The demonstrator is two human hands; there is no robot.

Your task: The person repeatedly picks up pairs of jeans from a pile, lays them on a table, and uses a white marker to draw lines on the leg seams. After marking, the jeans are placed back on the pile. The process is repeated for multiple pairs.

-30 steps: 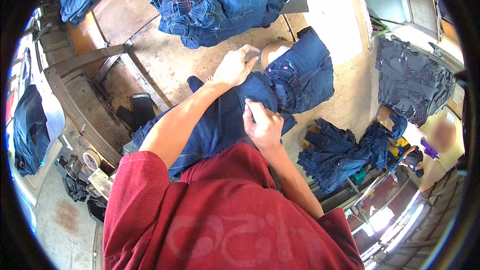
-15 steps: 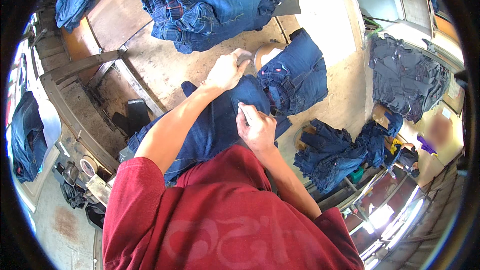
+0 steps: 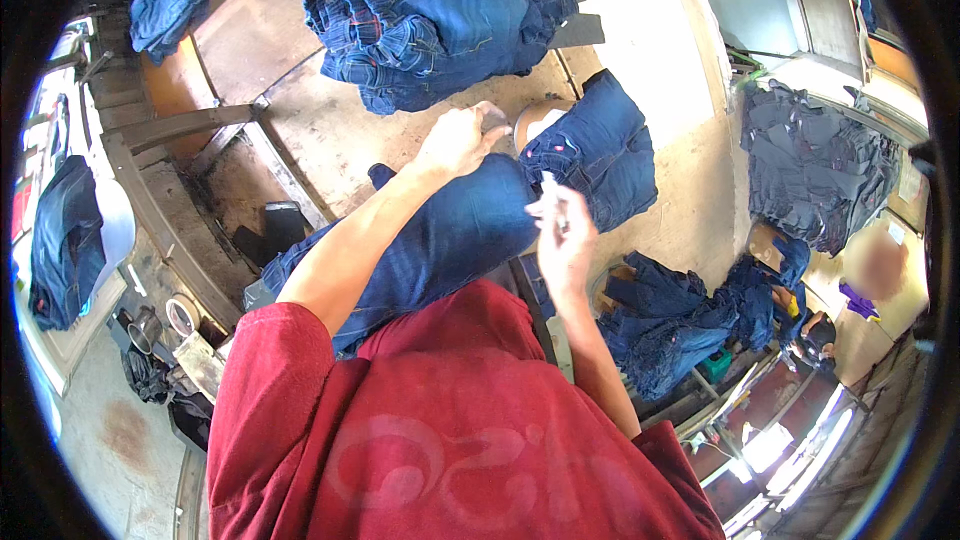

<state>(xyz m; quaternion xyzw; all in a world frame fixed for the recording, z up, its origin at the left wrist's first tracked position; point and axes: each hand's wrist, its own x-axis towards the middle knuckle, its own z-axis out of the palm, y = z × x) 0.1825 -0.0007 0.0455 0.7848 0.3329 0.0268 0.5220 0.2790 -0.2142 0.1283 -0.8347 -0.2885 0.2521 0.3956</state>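
Note:
Dark blue jeans (image 3: 455, 230) lie across the table edge in front of me, one leg spread under my left forearm. Just above their far edge is my left hand (image 3: 452, 145), its fingers and thumb closed round a thin, flat grey piece (image 3: 493, 118). Beside the right end of that leg, my right hand (image 3: 566, 230) is raised with its fingers curled. From its fingertips sticks out a small pale, slim thing (image 3: 547, 188), too blurred to name. Close beyond it lies a folded pair of jeans (image 3: 600, 145), its gathered waistband toward me.
A large heap of blue jeans (image 3: 430, 20) sits at the far side of the table (image 3: 690, 155). More denim (image 3: 660, 320) hangs at the right, and a dark grey garment pile (image 3: 815, 165) lies beyond. A wooden frame (image 3: 180, 130) stands at the left. Another person (image 3: 805, 335) works at far right.
My right hand has lifted off the jeans and moved right and away from me. The jeans leg now lies flatter and smoother. My left hand has shifted slightly right.

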